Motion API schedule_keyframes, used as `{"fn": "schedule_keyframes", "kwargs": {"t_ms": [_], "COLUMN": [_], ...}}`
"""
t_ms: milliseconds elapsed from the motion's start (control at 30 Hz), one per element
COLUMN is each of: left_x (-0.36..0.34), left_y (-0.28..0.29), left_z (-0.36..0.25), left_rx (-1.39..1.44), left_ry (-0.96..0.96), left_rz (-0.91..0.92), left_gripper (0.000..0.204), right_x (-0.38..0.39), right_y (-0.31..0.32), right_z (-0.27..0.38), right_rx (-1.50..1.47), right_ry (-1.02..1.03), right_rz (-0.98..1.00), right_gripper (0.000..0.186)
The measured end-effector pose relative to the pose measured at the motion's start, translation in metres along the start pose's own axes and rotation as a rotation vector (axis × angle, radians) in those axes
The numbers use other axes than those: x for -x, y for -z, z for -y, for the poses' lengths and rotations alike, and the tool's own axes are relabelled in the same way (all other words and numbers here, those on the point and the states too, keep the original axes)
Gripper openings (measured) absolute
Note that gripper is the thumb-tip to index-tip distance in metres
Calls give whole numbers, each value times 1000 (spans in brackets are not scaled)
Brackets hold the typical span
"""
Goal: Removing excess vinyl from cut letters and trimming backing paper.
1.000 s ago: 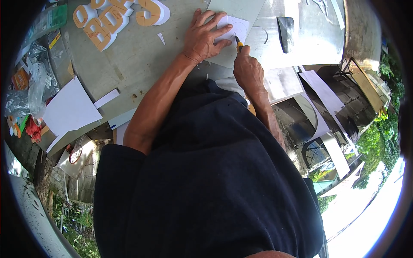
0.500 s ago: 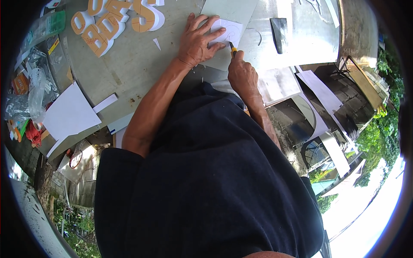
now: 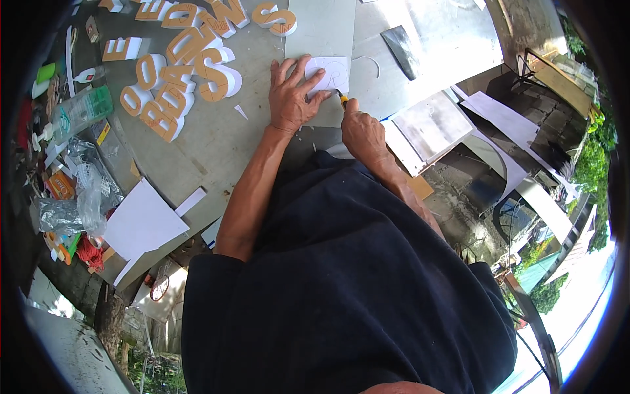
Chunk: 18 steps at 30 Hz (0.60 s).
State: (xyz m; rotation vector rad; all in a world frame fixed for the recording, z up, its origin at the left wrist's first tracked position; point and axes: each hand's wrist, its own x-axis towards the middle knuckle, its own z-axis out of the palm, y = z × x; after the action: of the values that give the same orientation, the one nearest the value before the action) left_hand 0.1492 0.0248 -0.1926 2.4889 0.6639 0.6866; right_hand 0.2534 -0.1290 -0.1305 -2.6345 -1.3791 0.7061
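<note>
Head view: a small white sheet (image 3: pixel 337 68), marked with a faint curved outline, is pinned beneath the spread fingers of the left hand (image 3: pixel 292 98), just ahead of the right hand (image 3: pixel 363 134) and to its left. A yellow-and-black knife (image 3: pixel 344 100) is gripped in the closed right hand, its tip set at the sheet's near edge; whether the surface is pierced cannot quite be told at this size. By its look, the sheet can be judged light, thin and fairly stiff, easily slid over the smooth grey board (image 3: pixel 321 29) beneath it, and liable to be creased or torn at narrow parts. It is best pressed flat along its left side, with fingertips kept clear of the blade. Beyond the left hand, to its left, tan-faced letter-shaped blocks (image 3: pixel 215 75) are grouped; a pointed white scrap (image 3: pixel 241 113) is seen nearer that hand. Beyond the right hand, a dark flat strip (image 3: pixel 401 52) is laid.
</note>
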Motion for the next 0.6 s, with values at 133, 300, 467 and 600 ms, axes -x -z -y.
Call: {"fn": "schedule_keyframes", "kwargs": {"t_ms": [133, 300, 467, 600], "left_x": [-4, -4, -6, -6], "left_y": [0, 3, 2, 2], "left_z": [-4, -3, -3, -3], "left_rx": [-1, -12, -41, -45], "left_ry": [-16, -33, -68, -69], "left_rz": [14, 11, -13, -18], "left_gripper": [43, 41, 41, 41], "right_x": [0, 4, 5, 11], "right_y": [-4, -11, -7, -8], "right_z": [-7, -4, -5, -7], "right_rx": [-25, -12, -45, -39], "right_ry": [9, 13, 41, 38], "right_rz": [-33, -82, -83, -81], "right_gripper": [11, 11, 11, 10]}}
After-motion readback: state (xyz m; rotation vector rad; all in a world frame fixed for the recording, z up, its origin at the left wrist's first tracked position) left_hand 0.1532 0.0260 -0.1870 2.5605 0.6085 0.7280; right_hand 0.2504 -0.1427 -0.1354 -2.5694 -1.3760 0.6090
